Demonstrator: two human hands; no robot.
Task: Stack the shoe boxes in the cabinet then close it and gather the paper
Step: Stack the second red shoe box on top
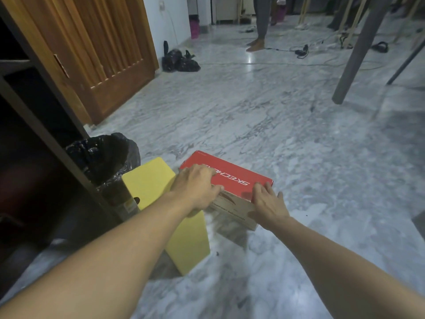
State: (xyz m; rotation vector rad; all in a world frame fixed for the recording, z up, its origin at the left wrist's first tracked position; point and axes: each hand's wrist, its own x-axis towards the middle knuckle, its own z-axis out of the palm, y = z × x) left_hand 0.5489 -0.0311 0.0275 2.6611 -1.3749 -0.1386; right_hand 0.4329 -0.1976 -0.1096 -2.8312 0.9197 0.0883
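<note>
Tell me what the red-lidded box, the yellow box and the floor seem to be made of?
Red-lidded box: likely printed cardboard, matte, with tan sides and sharp folded edges. Yellow box: probably matte cardboard too, though plain, so uncertain. Floor: polished marble-like stone, grey-veined, mirroring light.

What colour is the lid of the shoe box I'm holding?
Red with white lettering, on the shoe box lid; head view.

One head-worn wide-angle cam, looking fwd and down from above the person's own arms. Both forearms are reaching in from the near bottom edge, w/ the left hand (195, 184) and right hand (268, 203) sitting close below centre at a red-lidded shoe box (232, 178). The lens is bending the edges: open cabinet (34, 125) at near left, marble floor (276, 116) stretching far ahead. No 2nd view overlapping.
</note>
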